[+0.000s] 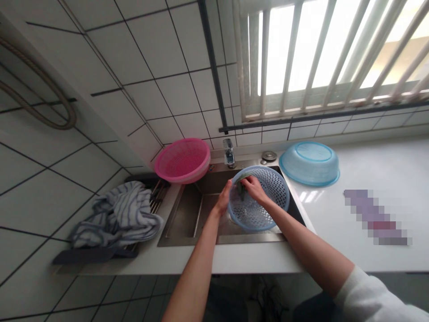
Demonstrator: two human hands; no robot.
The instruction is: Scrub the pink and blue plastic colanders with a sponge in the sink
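Observation:
A light blue plastic colander is held tilted over the right part of the steel sink. At its left rim, my left hand grips the edge, with the fingers partly hidden behind it. Inside the colander, near its upper left wall, my right hand has its fingers closed on a green leaf. The leaf looks soft and lies against the colander's inner side; its exact kind is too small to tell.
A pink basket rests over the sink's back left corner, beside the faucet. A translucent blue basin lies upside down on the right counter. A striped towel sits on a rack at left. A blurred purple item lies far right.

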